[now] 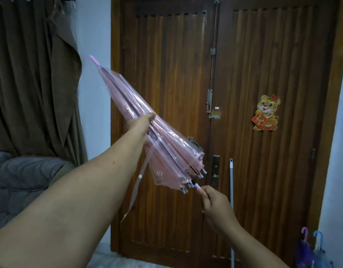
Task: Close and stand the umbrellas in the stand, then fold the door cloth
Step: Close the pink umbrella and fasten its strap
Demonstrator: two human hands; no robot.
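Observation:
A pink translucent umbrella (128, 101) is folded shut and held slanted in front of the door, tip up to the left. My left hand (143, 124) wraps around the middle of its canopy. My right hand (211, 204) grips the pink handle end below the rib tips. Its closing strap (136, 186) dangles loose under the canopy. At the bottom right corner a purple umbrella (304, 248) and a blue umbrella (318, 246) stand upright, handles up; what holds them is out of frame. No door cloth is in view.
A brown wooden double door (263, 74) with a tiger sticker (266, 113) fills the view ahead. A white pole (232, 209) leans against it. A brown curtain (31, 74) and a grey cushioned seat (22, 180) are at the left.

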